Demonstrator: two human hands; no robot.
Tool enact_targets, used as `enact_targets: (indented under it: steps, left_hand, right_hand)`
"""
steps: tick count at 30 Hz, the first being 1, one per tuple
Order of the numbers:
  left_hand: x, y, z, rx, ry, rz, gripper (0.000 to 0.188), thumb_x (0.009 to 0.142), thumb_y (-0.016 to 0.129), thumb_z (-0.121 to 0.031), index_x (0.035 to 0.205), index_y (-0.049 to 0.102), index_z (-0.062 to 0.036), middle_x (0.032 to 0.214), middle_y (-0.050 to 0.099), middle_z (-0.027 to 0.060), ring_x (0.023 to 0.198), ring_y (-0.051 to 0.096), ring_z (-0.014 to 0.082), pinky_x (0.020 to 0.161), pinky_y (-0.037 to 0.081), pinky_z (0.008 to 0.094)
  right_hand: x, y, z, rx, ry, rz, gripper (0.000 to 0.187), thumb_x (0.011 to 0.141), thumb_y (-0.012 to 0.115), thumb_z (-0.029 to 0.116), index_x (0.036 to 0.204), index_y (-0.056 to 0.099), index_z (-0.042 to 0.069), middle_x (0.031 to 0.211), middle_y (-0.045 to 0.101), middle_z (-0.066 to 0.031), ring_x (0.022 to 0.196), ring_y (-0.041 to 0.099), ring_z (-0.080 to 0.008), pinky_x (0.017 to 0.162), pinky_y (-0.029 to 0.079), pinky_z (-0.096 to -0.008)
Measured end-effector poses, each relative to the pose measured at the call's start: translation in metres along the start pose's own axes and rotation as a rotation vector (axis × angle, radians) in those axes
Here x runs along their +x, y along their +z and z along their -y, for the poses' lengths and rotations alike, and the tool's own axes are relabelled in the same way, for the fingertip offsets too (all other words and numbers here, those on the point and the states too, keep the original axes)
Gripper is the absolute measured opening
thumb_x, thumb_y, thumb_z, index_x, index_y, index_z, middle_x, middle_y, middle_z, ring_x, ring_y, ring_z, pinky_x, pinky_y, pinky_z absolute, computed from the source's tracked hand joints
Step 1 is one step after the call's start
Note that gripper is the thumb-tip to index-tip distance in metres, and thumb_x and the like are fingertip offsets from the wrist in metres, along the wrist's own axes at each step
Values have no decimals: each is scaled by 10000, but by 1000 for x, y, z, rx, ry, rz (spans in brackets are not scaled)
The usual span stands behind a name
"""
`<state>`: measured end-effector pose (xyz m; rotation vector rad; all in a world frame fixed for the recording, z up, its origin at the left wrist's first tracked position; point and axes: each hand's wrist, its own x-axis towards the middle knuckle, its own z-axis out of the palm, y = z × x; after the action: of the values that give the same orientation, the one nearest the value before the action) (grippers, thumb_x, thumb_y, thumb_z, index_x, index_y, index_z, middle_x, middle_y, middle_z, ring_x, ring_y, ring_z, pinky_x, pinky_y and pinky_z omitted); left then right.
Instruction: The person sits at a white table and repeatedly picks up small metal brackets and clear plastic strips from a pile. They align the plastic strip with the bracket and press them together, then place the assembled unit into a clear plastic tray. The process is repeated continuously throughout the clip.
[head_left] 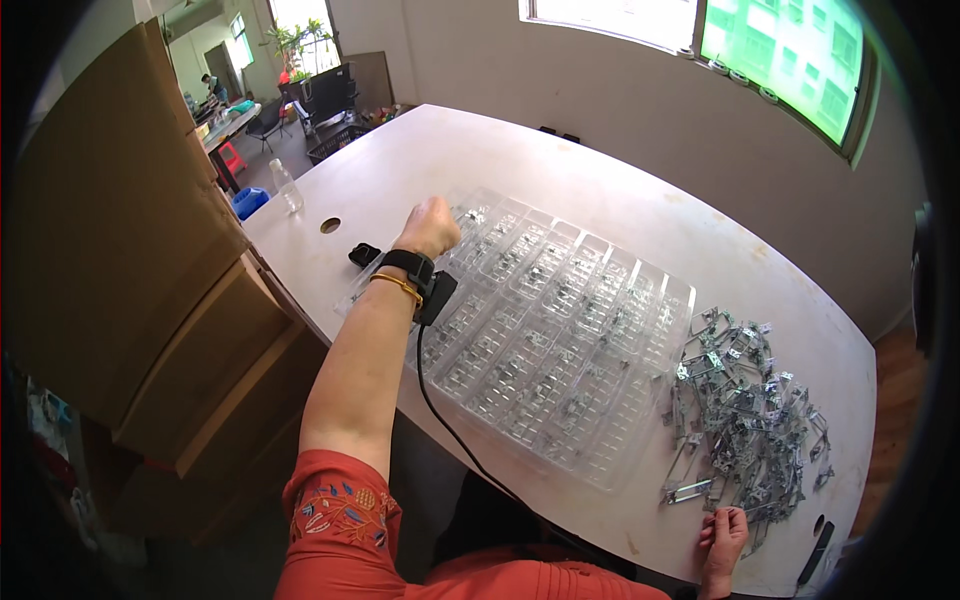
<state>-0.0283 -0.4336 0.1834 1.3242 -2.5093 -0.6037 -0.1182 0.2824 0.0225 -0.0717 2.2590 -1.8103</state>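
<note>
One clear plastic tray [600,300] lies on one white table [620,180]. Its long compartments run in two rows, roughly seven or eight to a row; the exact number is hard to tell through the glare. One loose heap of small metal clips [745,405] sits at the right, too many and too tangled to count. Two hands show: the left hand [432,226] and the right hand [722,535]. The left wrist carries one black band [408,263] and one gold bangle [397,286]. One clear bottle [287,187] stands at the far left, with one small black object [364,254] near it. Two cardboard boxes [120,220] stand stacked at the left.
</note>
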Motion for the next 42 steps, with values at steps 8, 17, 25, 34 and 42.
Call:
enact_targets:
  steps: [8,17,25,34,42]
  left_hand:
    - [7,7,5,18,15,-16,242,852,650,-54,998,766,101,1108,711,376,1123,708,489,1004,578,478]
    - [4,8,6,-15,1,-19,259,851,648,-61,1013,760,107,1122,703,385,1138,699,493,1007,579,488]
    - [-14,-3,-8,-64,-105,16,165,875,633,1,957,751,82,784,763,212,710,779,288,722,622,393]
    - [-19,7,7,-18,138,-239,245,849,611,-76,913,757,110,961,733,358,955,757,459,901,612,462]
    - [-108,-15,-18,-167,476,-442,203,918,608,-94,1023,746,11,975,742,303,946,736,466,848,596,506]
  right_hand:
    - [-1,1,0,-10,-14,-3,159,1099,635,222,1008,611,94,817,694,-32,538,560,-37,437,407,-182]
    - [-4,1,3,-14,-22,-4,163,1101,633,225,1002,606,98,810,687,-30,548,561,-36,445,405,-181]
    - [-4,5,6,3,-21,11,161,1103,631,225,1005,606,99,815,679,-25,567,567,-38,461,417,-179]
    - [-7,7,10,29,-30,34,155,1102,635,224,1009,613,102,835,686,-20,586,576,-35,483,429,-172]
    - [-10,11,6,5,-84,67,144,1106,632,227,1009,629,121,844,694,-1,589,567,-17,495,437,-168]
